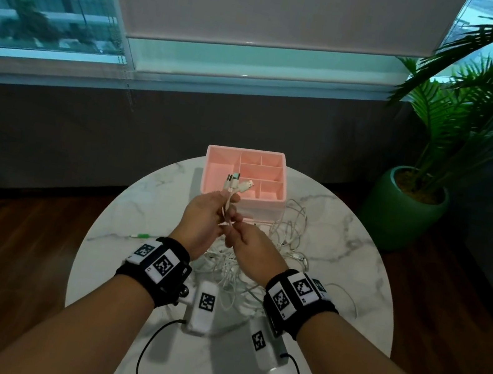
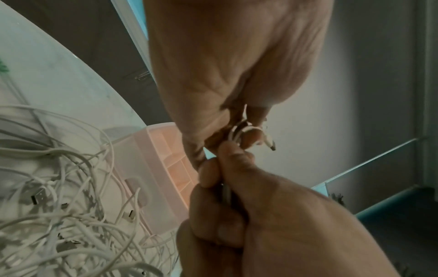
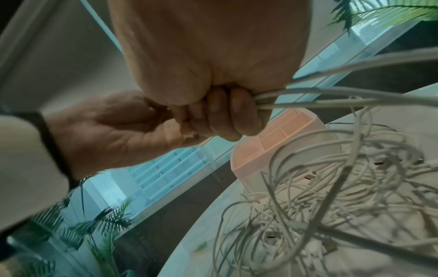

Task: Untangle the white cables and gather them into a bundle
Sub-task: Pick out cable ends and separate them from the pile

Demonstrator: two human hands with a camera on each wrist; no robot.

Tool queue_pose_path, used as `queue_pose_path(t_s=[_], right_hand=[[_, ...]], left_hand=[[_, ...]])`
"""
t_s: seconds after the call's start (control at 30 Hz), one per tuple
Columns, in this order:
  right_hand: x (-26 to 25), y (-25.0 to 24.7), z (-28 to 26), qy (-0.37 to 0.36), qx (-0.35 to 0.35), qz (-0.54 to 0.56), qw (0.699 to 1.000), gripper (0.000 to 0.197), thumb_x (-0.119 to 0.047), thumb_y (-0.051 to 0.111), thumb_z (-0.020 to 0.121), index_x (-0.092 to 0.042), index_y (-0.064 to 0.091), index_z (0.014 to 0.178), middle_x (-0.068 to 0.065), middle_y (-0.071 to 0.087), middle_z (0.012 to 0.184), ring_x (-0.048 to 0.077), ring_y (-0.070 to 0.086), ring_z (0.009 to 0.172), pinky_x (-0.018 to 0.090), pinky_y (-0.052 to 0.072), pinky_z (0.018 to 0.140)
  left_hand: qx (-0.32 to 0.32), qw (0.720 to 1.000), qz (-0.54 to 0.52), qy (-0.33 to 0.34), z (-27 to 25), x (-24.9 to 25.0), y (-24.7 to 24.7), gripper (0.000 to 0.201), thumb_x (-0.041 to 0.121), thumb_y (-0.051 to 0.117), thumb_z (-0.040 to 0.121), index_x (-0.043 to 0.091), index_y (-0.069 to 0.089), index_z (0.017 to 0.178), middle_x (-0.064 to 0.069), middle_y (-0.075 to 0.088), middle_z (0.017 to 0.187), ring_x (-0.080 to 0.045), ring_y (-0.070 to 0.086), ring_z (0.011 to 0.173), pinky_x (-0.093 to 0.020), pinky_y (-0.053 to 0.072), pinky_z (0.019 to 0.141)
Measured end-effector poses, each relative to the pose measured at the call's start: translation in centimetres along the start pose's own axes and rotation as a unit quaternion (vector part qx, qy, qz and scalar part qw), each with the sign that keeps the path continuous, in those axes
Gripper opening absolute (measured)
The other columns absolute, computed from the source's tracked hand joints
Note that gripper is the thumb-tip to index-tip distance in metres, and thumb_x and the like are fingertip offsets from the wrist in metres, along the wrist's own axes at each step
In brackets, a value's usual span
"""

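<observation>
Above the round marble table, my left hand grips a few white cables upright, and their plug ends stick up past my fingers. Directly below it, my right hand curls round the same strands. In the left wrist view the left fingers pinch looped cable with one plug tip poking out. In the right wrist view the right fingers clamp strands that run off to the right. A tangle of white cables lies on the table under and right of both hands.
A pink divided organizer box stands at the table's far edge, just behind the hands. On the table's left side lies a small green-tipped item. A potted palm in a green pot stands on the floor at right.
</observation>
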State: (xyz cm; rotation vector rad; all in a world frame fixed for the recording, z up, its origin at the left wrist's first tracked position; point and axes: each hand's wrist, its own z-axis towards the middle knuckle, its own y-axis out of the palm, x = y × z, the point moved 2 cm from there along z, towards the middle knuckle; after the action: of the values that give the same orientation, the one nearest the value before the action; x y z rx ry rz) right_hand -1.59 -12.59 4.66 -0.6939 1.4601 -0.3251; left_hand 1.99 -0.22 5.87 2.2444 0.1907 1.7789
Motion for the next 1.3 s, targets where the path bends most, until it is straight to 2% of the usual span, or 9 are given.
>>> queue_pose_path(t_s=[0.13, 0.23, 0.43, 0.6, 0.83, 0.97, 1.07, 1.2, 1.3], right_hand=[[0.4, 1.5, 0.1, -0.02, -0.02, -0.002, 1.0, 0.029, -0.036, 0.038, 0.106, -0.015, 0.058, 0.11, 0.001, 0.066, 0.091, 0.016, 0.061, 0.08, 0.034, 0.047, 0.072], [2.3, 1.7, -1.0, -0.026, -0.053, -0.058, 0.997, 0.031, -0.037, 0.038, 0.106, -0.014, 0.057, 0.1, 0.003, 0.066, 0.089, 0.02, 0.061, 0.078, 0.038, 0.049, 0.073], [7.9, -0.1, -3.8, -0.005, -0.131, -0.143, 0.981, 0.035, -0.041, 0.039, 0.105, -0.014, 0.055, 0.089, 0.007, 0.061, 0.083, 0.021, 0.056, 0.075, 0.035, 0.042, 0.069], [13.4, -4.3, -5.8, 0.106, -0.128, -0.153, 0.974, 0.029, -0.036, 0.049, 0.102, -0.02, 0.055, 0.079, -0.001, 0.056, 0.073, 0.021, 0.058, 0.074, 0.032, 0.042, 0.066], [15.5, -9.6, -5.1, 0.196, -0.073, -0.066, 0.976, 0.035, -0.042, 0.076, 0.085, -0.019, 0.057, 0.065, -0.007, 0.048, 0.045, 0.005, 0.044, 0.039, 0.019, 0.035, 0.045], [16.0, -11.3, -4.4, 0.252, -0.182, 0.0, 0.951, 0.037, -0.046, 0.079, 0.079, -0.012, 0.068, 0.086, 0.004, 0.069, 0.067, 0.015, 0.063, 0.059, 0.028, 0.049, 0.059], [16.6, -12.9, -3.7, 0.284, -0.11, 0.046, 0.951, 0.042, -0.051, 0.064, 0.09, -0.01, 0.07, 0.099, 0.008, 0.076, 0.089, 0.019, 0.071, 0.076, 0.033, 0.053, 0.071], [17.5, -13.6, -1.6, 0.234, 0.016, -0.048, 0.971, 0.028, -0.034, 0.065, 0.095, -0.007, 0.067, 0.089, 0.009, 0.072, 0.083, 0.026, 0.069, 0.077, 0.032, 0.051, 0.067], [17.1, -12.8, 0.7, 0.183, 0.056, -0.112, 0.975, 0.014, -0.025, 0.064, 0.095, -0.012, 0.068, 0.092, 0.01, 0.07, 0.091, 0.03, 0.067, 0.091, 0.037, 0.053, 0.081]], left_hand=[[0.048, 0.999, -0.008, 0.01, 0.6, -0.7, -0.4, 0.031, 0.014, 0.036, 0.108, 0.011, 0.054, 0.082, 0.002, 0.04, 0.056, -0.018, 0.046, 0.057, -0.034, 0.045, 0.062], [0.078, 0.994, -0.077, 0.024, 0.7, -0.1, -1.1, 0.031, 0.01, 0.032, 0.106, 0.014, 0.047, 0.079, 0.005, 0.031, 0.053, -0.011, 0.033, 0.045, -0.031, 0.053, 0.056], [0.134, 0.986, -0.1, 0.018, 1.6, 0.2, -3.9, 0.034, 0.014, 0.031, 0.108, 0.017, 0.043, 0.076, 0.007, 0.031, 0.051, -0.006, 0.023, 0.04, -0.017, 0.018, 0.038], [0.182, 0.978, -0.098, 0.023, 2.6, 0.9, -5.9, 0.03, 0.009, 0.03, 0.102, 0.018, 0.043, 0.076, 0.007, 0.032, 0.052, -0.006, 0.021, 0.04, -0.015, 0.016, 0.037], [0.147, 0.987, -0.059, 0.017, 2.8, 0.1, -4.7, 0.034, 0.015, 0.031, 0.107, 0.017, 0.042, 0.075, 0.006, 0.029, 0.054, -0.007, 0.018, 0.042, -0.016, 0.015, 0.039], [0.136, 0.989, -0.05, 0.016, 3.0, -0.2, -4.6, 0.034, 0.016, 0.031, 0.108, 0.017, 0.042, 0.075, 0.006, 0.028, 0.055, -0.007, 0.018, 0.043, -0.016, 0.015, 0.039], [0.13, 0.991, -0.042, 0.016, 2.9, -0.2, -4.3, 0.035, 0.018, 0.031, 0.109, 0.017, 0.042, 0.076, 0.006, 0.028, 0.055, -0.007, 0.018, 0.043, -0.017, 0.016, 0.039], [0.126, 0.991, -0.039, 0.014, 2.8, -0.6, -3.6, 0.035, 0.018, 0.031, 0.109, 0.017, 0.043, 0.077, 0.005, 0.028, 0.056, -0.007, 0.019, 0.043, -0.017, 0.016, 0.04], [0.124, 0.991, -0.04, 0.012, 3.0, -0.9, -3.0, 0.034, 0.018, 0.031, 0.11, 0.016, 0.044, 0.078, 0.004, 0.028, 0.058, -0.007, 0.02, 0.043, -0.016, 0.016, 0.04]])
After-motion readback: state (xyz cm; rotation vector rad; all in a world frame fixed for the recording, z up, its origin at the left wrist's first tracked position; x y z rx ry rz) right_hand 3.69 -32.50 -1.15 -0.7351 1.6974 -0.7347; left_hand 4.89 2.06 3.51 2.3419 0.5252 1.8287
